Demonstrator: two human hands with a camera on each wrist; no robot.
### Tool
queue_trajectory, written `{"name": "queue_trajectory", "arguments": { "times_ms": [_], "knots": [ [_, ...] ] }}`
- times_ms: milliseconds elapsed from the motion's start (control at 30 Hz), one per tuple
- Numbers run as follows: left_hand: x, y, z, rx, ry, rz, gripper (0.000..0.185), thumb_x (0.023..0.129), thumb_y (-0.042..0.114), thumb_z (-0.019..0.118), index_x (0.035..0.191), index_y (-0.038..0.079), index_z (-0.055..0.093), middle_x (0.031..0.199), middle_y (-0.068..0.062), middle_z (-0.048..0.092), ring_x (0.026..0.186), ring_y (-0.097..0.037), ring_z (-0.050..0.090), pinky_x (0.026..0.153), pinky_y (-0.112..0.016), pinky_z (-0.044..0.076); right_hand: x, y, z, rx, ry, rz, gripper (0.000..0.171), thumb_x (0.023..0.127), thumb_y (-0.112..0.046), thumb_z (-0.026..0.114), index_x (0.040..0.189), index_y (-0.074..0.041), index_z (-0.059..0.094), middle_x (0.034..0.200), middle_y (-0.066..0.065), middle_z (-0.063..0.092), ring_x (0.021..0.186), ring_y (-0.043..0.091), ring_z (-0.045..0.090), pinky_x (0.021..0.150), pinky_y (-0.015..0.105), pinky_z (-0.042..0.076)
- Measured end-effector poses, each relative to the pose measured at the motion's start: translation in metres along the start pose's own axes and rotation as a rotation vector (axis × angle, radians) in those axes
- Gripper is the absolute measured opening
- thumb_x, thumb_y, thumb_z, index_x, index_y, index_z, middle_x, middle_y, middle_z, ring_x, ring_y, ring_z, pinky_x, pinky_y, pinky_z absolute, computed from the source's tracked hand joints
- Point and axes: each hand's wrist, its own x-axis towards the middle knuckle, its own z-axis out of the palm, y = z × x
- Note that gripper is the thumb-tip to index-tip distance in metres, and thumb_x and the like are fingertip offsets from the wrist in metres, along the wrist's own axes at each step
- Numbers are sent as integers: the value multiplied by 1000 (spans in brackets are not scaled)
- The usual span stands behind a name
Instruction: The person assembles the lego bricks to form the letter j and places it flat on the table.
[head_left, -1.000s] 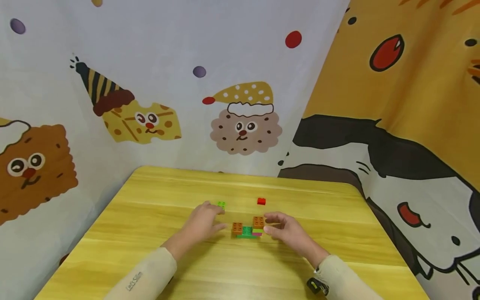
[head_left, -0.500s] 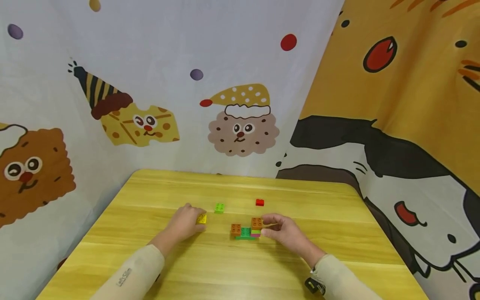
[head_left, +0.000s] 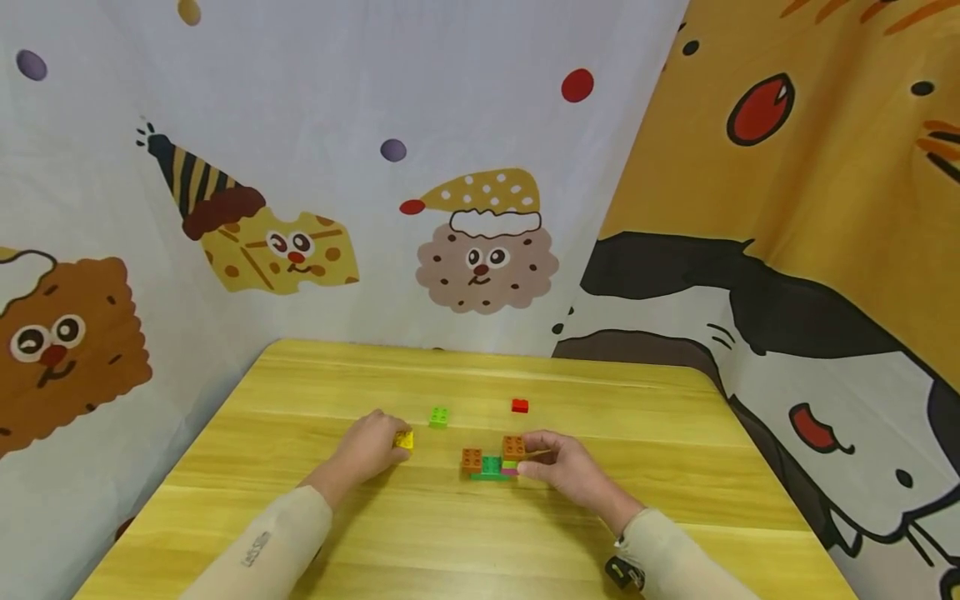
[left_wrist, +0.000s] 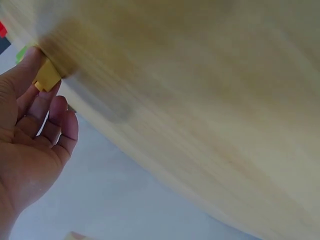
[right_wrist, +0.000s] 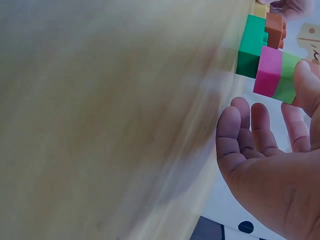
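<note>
A small brick assembly sits mid-table: a green base, two orange bricks on top, pink and lime layers at its right end. My right hand holds that right end, index finger by the orange brick and thumb on the lime and pink layers. The other fingers lie relaxed below it. My left hand lies left of the assembly and pinches a small yellow brick against the tabletop. In the left wrist view the yellow brick sits between thumb and fingertip.
A light green brick lies just beyond the yellow one. A small red brick lies farther back, behind the assembly. The wooden table is enclosed by cartoon-printed cloth walls at the back and both sides.
My left hand has moved left, away from the assembly, and taken hold of the yellow brick. My right hand has closed in on the assembly's right end.
</note>
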Motion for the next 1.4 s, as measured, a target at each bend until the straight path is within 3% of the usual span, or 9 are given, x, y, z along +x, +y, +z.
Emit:
{"name": "queue_trajectory", "arguments": {
  "times_ms": [533,1200,1400],
  "knots": [
    [-1,0,-2,-2,-10,-2,36,80,23,88,110,6,77,103,-7,73,93,-25,64,86,-44,55,2,3,6,-69,-30,14,44,87,-31,81,121,-7,68,108,5,69,99,21,63,82,31,54],
    [-8,1,3,-17,11,28,35,80,20,87,108,3,76,99,-7,73,92,-27,65,83,-45,56,-1,7,10,-75,-37,34,44,88,-32,80,121,-6,66,107,6,67,97,20,60,79,33,52],
    [-3,1,-3,-11,20,60,34,83,21,85,112,5,74,95,-4,71,88,-22,62,77,-41,55,2,5,11,-92,-31,23,43,88,-33,80,120,-6,67,107,6,67,97,20,60,80,34,52]
  ]
}}
